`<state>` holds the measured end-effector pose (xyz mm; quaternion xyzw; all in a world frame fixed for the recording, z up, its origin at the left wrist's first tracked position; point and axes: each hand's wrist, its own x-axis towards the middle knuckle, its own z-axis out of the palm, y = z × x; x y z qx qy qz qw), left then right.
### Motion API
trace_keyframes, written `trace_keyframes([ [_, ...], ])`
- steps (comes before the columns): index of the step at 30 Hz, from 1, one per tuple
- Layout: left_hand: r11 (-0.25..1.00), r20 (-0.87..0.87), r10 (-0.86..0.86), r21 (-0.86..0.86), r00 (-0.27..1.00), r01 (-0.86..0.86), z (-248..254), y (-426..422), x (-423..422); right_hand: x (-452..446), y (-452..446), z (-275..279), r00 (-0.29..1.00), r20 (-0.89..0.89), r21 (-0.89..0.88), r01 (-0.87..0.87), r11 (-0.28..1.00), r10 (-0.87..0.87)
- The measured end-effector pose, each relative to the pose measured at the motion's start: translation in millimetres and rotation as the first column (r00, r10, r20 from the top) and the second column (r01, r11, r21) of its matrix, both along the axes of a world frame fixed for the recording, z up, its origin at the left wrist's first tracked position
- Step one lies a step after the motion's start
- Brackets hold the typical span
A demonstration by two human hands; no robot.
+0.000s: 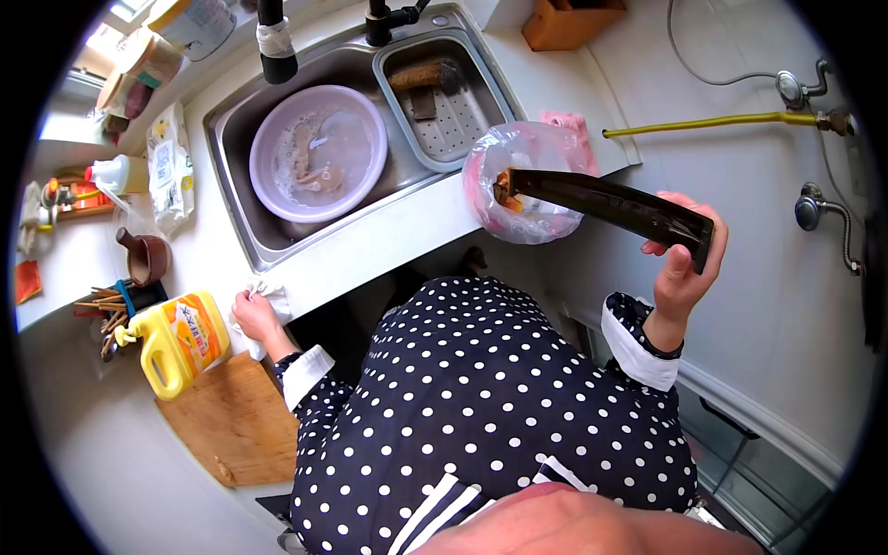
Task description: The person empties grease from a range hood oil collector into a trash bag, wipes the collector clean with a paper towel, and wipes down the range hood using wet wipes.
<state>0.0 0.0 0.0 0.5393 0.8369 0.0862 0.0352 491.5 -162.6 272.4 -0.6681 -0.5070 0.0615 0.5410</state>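
Note:
My right hand (684,242) grips the near end of a long, narrow, dark tray (601,199), with its fingers wrapped round that end. The tray's far end tilts over a bin lined with a clear plastic bag (532,143). Brownish-orange greasy matter (507,190) shows at that end, above the bag's opening. At the counter's front edge, my left hand (256,317) is closed on a crumpled white cloth (268,296); whether it is paper or fabric I cannot tell.
A lilac basin (268,199) of sudsy water stands in the steel sink (231,120), beside a grey drain basket (444,153). To the left are a yellow detergent jug (190,338), a wooden board (231,416) and a mortar (148,264). A yellow pipe (712,124) runs along the right wall.

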Motion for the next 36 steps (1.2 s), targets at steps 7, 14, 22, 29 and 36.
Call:
trace_keyframes([
  [7, 1.0, 0.048, -0.014, 0.015, 0.999, 0.013, 8.4, -4.2, 19.3, 11.8, -4.8, 1.0, 0.998, 0.061, 0.033, 0.006, 0.999, -0.008],
  [14, 0.995, -0.036, -0.08, 0.048, 0.996, 0.082, 24.3, -4.9, 43.0, 20.7, -6.1, 15.2, 0.986, 0.147, 0.121, 0.056, 0.991, -0.073],
  [22, 0.936, 0.291, -0.351, 0.134, 0.89, 0.325, 52.2, 4.7, 110.2, 34.6, -8.2, 15.8, 0.988, 0.143, 0.137, 0.045, 0.99, -0.064],
  [29, 0.8, 0.927, -0.214, -0.015, 0.309, 0.6, 86.3, -49.0, 260.0, 46.1, -13.4, -7.8, 0.984, -0.078, 0.071, -0.155, 0.985, 0.16],
  [36, 0.728, 0.98, -0.092, -0.057, 0.179, 0.683, 105.9, -72.3, 328.4, 69.4, -13.2, -26.0, 0.967, -0.068, 0.092, -0.239, 0.967, 0.246],
])
